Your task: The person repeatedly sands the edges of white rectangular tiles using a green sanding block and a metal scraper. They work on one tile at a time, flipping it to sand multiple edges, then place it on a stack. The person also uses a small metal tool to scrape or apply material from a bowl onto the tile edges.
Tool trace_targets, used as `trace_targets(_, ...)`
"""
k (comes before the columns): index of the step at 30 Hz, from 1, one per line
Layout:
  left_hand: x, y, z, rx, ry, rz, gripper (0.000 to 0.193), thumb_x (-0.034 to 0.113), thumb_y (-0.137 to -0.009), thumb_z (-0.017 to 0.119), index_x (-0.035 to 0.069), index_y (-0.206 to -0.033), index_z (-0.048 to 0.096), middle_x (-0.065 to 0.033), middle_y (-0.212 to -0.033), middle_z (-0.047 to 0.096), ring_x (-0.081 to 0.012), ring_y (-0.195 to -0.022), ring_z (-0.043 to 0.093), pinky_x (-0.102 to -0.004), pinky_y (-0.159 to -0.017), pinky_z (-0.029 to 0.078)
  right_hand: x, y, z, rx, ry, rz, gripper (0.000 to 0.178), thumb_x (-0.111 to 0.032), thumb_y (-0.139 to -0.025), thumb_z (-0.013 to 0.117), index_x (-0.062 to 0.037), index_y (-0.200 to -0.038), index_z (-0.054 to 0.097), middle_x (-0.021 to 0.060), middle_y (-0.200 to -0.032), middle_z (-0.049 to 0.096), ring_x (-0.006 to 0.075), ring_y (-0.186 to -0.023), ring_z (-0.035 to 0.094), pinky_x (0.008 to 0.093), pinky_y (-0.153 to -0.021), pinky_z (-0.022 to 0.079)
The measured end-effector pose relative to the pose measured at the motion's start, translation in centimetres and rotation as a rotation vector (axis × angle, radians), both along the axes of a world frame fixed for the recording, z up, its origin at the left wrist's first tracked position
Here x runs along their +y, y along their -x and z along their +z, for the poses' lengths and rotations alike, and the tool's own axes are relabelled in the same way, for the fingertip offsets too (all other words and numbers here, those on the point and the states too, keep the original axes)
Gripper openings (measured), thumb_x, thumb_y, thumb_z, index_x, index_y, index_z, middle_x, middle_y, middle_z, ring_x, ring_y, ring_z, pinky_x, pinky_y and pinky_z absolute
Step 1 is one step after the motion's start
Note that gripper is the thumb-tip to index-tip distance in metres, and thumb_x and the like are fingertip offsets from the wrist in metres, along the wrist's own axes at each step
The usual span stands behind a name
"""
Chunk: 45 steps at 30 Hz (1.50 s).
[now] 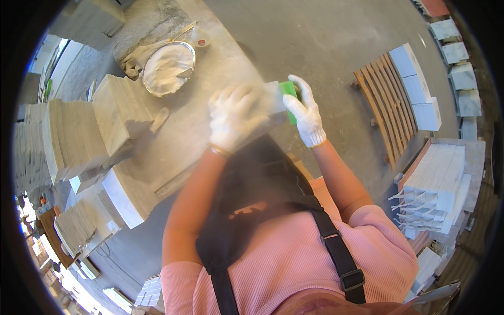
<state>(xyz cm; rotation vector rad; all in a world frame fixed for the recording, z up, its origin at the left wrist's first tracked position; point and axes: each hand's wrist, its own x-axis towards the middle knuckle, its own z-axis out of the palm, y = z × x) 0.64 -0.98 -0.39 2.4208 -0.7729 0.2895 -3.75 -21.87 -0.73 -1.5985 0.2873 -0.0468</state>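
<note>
Both my hands wear white knitted gloves. My right hand [305, 111] grips a green sponge-like block [287, 101] between thumb and fingers, pressed to the right end of a pale stone tile [271, 98]. Over the left part of that tile lies my left hand [231, 116], its fingers spread and smeared by motion. Beneath is a dusty stone-topped worktable [220, 58]. Beyond my left hand stands a round metal bowl [193, 60] filled with white powder or paste [165, 65]. The tile's left edge is hidden under the glove.
Stacks of stone slabs [79, 134] crowd the worktable's left side. A small white container [200, 38] stands beside the bowl. To the right, a wooden pallet [386, 105] carries white blocks [420, 86], with bundled white strips [436, 173] nearer me.
</note>
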Motion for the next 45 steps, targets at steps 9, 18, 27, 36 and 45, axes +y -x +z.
trace_targets(9, 0.2, 0.1, -0.6, -0.054, -0.016, 0.015, 0.057, 0.043, -0.072, 0.077, 0.017, -0.123, 0.072, -0.0061, -0.133, 0.065, -0.0320, -0.127, 0.056, -0.0497, -0.108, 0.038, -0.4, 0.1, -0.1, 0.003, 0.159, 0.024, 0.060, -0.025, -0.093, 0.072, -0.0067, -0.146, 0.052, 0.0148, -0.136, 0.061, 0.0235, -0.127, 0.058, 0.0380, -0.108, 0.046)
trace_targets(18, -0.5, 0.0, 0.3, -0.009, -0.101, 0.005, 0.063, 0.040, -0.069, 0.084, 0.009, -0.124, 0.073, -0.0122, -0.133, 0.067, -0.0350, -0.126, 0.057, -0.0495, -0.109, 0.040, -0.2, -4.4, -3.4, -0.113, 0.269, -0.041, 0.062, -0.041, -0.089, 0.070, -0.0151, -0.142, 0.054, 0.0208, -0.135, 0.061, 0.0375, -0.124, 0.059, 0.0440, -0.105, 0.048)
trace_targets(27, -0.5, 0.0, 0.1, -0.042, -0.084, -0.002, 0.061, 0.036, -0.070, 0.082, 0.009, -0.123, 0.073, -0.0128, -0.133, 0.067, -0.0362, -0.123, 0.058, -0.0495, -0.109, 0.040, 0.0, -4.2, -0.5, -0.088, 0.364, -0.048, 0.057, -0.034, -0.090, 0.072, -0.0104, -0.140, 0.056, 0.0210, -0.134, 0.061, 0.0373, -0.125, 0.058, 0.0443, -0.106, 0.046)
trace_targets(36, -0.2, 0.0, -0.4, -0.048, -0.087, -0.005, 0.063, 0.034, -0.067, 0.083, 0.007, -0.123, 0.072, -0.0148, -0.132, 0.067, -0.0376, -0.124, 0.057, -0.0497, -0.108, 0.042, 0.0, -4.6, -1.3, -0.185, 0.418, -0.037, 0.059, -0.033, -0.088, 0.073, -0.0110, -0.140, 0.057, 0.0198, -0.134, 0.061, 0.0363, -0.126, 0.058, 0.0439, -0.107, 0.046)
trace_targets(45, -0.1, -0.4, -0.5, -0.063, -0.070, -0.035, 0.061, 0.033, -0.069, 0.084, 0.007, -0.122, 0.072, -0.0146, -0.130, 0.068, -0.0372, -0.121, 0.060, -0.0493, -0.106, 0.044, 0.2, -3.3, -1.3, -0.236, 0.516, 0.072, 0.060, -0.033, -0.083, 0.076, -0.0156, -0.138, 0.058, 0.0183, -0.128, 0.062, 0.0384, -0.124, 0.058, 0.0475, -0.105, 0.048)
